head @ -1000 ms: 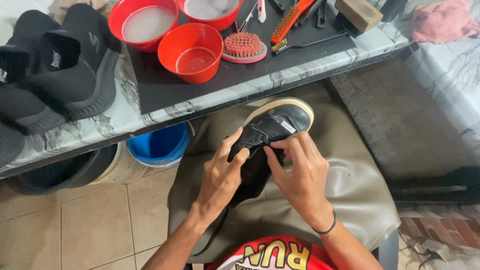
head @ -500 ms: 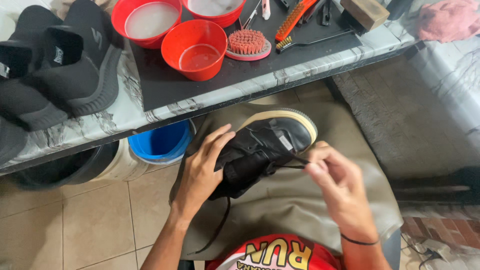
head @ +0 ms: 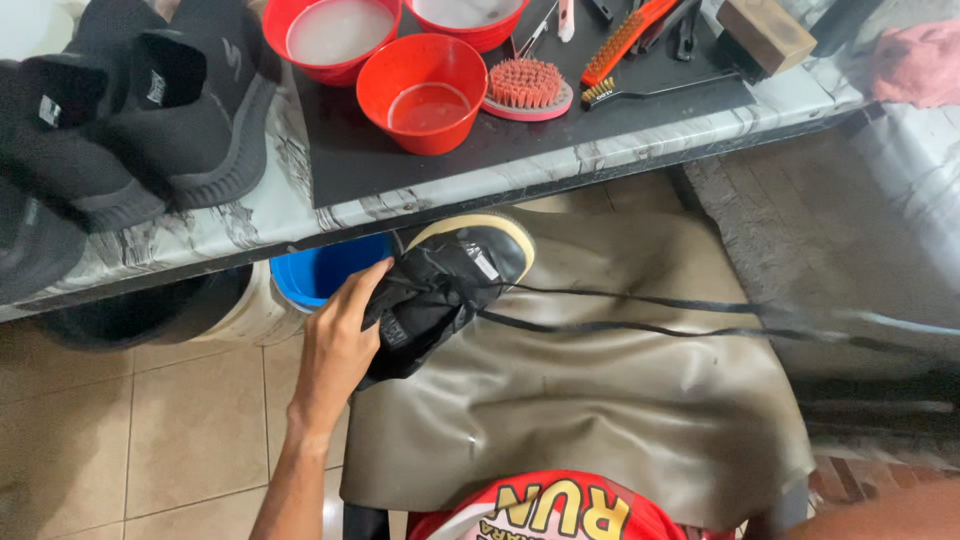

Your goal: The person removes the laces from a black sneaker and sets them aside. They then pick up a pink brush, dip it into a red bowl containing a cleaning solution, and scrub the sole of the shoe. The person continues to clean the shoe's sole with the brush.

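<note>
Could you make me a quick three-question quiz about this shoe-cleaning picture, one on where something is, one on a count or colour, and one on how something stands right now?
1. Where does the black shoe sit?
A. On the marble table
B. Over the person's lap, below the table edge
C. Inside the blue bucket

2. How many red bowls show on the table?
A. One
B. Two
C. Three

3. How is the shoelace?
A. Pulled out in long lines to the right
B. Tied in a bow
C. Coiled on the floor

Answers:
1. B: the left hand holds the shoe above the grey apron.
2. C: the near bowl and two bowls behind it are all red.
3. A: two dark strands run from the shoe toward the right edge, where the right hand is out of view.
</note>
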